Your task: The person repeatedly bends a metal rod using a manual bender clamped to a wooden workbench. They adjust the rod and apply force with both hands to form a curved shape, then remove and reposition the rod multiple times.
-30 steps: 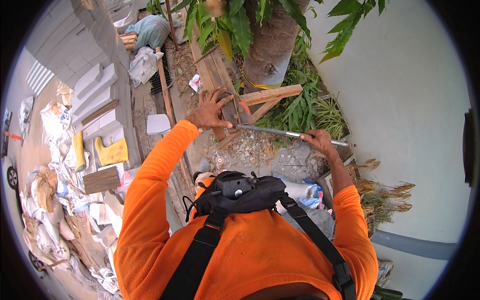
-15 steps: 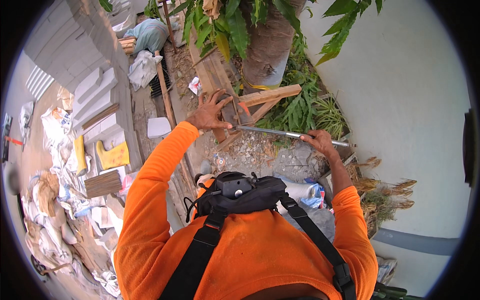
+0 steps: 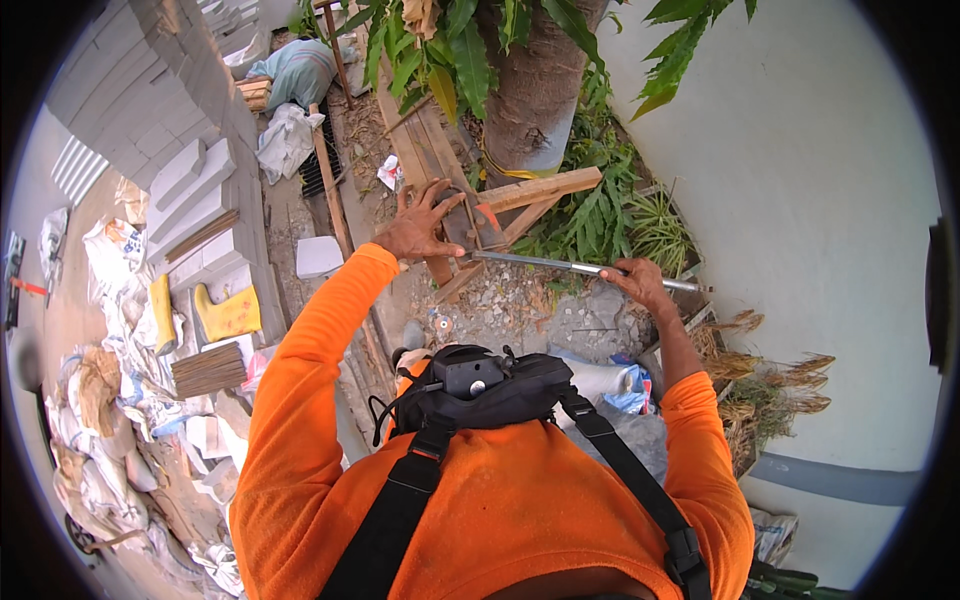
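"So, where's the metal bar (image 3: 550, 263)?"
"Running crosswise, gripped near its right end by the right hand (image 3: 641, 284); its left tip sits beside the left hand (image 3: 418, 230), fingers spread over wooden boards (image 3: 427, 143)."

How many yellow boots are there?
2. One boot is on the left side of the picture, beside white sacks; the other boot is just to its right, near the pale blocks. More could be hidden under the clutter.
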Available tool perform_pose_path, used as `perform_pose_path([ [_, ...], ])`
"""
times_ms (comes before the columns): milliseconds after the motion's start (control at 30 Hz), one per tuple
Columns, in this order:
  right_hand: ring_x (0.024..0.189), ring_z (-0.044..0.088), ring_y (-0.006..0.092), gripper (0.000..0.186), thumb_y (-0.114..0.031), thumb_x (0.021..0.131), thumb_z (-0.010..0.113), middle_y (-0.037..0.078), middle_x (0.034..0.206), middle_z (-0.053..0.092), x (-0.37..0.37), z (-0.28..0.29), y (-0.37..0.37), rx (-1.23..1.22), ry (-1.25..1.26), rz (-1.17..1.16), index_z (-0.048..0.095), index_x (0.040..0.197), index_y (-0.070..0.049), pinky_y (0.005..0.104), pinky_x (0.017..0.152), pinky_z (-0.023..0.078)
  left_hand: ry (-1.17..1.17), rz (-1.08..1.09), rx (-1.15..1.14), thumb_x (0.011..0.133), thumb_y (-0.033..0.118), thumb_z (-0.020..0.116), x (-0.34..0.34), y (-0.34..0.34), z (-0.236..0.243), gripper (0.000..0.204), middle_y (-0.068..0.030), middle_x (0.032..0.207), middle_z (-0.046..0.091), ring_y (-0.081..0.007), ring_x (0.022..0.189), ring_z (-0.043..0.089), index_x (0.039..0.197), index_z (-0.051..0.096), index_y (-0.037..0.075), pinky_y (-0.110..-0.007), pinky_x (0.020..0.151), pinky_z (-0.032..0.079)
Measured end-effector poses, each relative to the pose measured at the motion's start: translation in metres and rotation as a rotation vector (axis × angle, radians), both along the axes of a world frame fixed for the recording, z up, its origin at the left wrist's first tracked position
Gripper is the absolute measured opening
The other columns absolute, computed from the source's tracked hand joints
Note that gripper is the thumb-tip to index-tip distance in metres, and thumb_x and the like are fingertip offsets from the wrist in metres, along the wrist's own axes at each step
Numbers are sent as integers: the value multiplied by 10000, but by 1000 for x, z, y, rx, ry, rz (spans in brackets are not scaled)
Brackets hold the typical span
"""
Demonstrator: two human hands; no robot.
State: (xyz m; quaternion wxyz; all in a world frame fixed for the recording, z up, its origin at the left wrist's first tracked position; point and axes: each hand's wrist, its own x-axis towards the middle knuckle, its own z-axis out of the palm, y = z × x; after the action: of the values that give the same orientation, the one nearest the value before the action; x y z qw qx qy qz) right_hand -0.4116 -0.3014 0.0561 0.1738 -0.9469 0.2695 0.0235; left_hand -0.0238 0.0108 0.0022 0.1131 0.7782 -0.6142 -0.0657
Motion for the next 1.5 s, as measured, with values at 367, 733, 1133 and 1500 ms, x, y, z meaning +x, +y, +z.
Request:
perform_pose_path([
  [367,712,663,361,650,-705,833,708,150,677,654,-13,-21,16,-119,-104,-115,768,891,-61,470,683,505,-91,35,-192,1035,603,336,-6,-1,-12,688,-137,1657,304,-334,1556,230,1597,389,209,-658,1239,63],
  [733,721,693,365,739,-802,780,655,134,646,674,-14,-31,44,-59,-109,-275,781,870,-80,486,696,513,-100,38,-225,1018,509,383,-2,1,-21,629,-127,1638,326,-335,1546,252,1588,411,246,-667,1234,22],
  [1133,716,693,367,701,-764,779,693,135,675,691,-42,-40,140,-140,-137,-579,767,808,-68,487,698,512,-92,1,-283,989,377,481,1,-7,-23,593,-113,1623,345,-323,1534,266,1563,444,232,-682,1220,68],
  [1500,616,625,358,682,-703,834,694,137,639,662,39,-33,412,-521,-129,-1191,681,680,-38,445,658,411,-34,-47,-426,1024,451,432,11,-5,-36,590,-187,1562,381,-372,1502,278,1527,487,149,-760,1163,114],
])
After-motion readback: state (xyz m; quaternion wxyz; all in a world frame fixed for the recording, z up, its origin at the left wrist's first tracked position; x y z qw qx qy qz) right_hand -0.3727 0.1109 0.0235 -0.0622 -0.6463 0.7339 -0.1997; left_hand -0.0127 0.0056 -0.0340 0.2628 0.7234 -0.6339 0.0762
